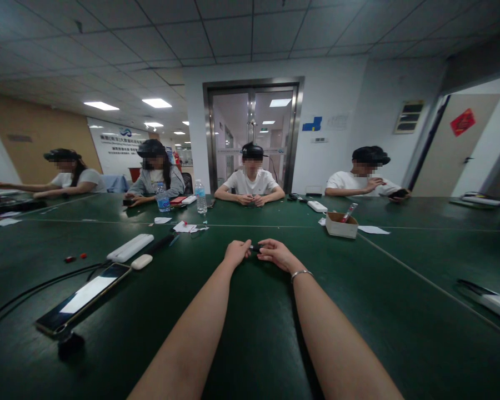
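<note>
A small black object with a pale, shiny end [255,248] is held between my two hands over the dark green table [258,322]. It is too small to name exactly. My left hand [236,254] pinches its left end between thumb and fingers. From the other side, the fingers of my right hand [279,255] close around its right part and hide some of it. A silver bracelet [302,273] circles my right wrist. Both forearms reach forward across the tabletop.
Left of my arms lie a phone [87,297], a white power bank [130,248], a rounded white case [142,262] and a black cable [41,289]. A small cardboard box [340,229] stands ahead right, water bottles [200,197] ahead left. Several people wearing headsets sit across the table.
</note>
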A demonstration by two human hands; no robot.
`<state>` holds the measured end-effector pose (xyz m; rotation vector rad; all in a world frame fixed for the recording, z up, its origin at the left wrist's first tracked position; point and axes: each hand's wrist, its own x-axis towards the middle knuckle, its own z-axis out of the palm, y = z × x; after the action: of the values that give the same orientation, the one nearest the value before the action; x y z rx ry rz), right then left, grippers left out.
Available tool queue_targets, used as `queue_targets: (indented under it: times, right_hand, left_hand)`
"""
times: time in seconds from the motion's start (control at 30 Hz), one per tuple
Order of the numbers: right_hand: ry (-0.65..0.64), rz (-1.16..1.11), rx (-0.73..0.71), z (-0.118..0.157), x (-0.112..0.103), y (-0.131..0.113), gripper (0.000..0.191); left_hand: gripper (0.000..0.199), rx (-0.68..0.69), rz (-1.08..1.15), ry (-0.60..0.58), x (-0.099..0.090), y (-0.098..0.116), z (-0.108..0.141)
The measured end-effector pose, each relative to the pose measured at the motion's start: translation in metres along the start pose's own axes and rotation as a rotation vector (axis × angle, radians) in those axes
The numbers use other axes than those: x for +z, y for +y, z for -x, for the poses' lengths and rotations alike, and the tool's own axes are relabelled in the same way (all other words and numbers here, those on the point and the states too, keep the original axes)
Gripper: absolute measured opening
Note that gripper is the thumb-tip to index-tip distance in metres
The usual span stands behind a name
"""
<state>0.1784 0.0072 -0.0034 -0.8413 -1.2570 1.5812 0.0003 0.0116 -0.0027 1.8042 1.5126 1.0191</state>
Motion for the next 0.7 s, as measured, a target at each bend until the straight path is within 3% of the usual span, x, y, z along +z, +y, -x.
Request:
queue_targets:
  times: [0.3, 0.7]
  right_hand:
    - [0.021, -0.007, -0.017, 0.001, 0.002, -0.001, 0.026]
    - [0.067, -0.047, 0.006, -0.001, 0.002, -0.003, 0.012]
  left_hand:
    - [0.052, -0.065, -0.022, 0.038, 0.001, 0.006, 0.001]
    - [0.054, 0.030, 0.076, -0.011, 0.006, -0.008, -0.005]
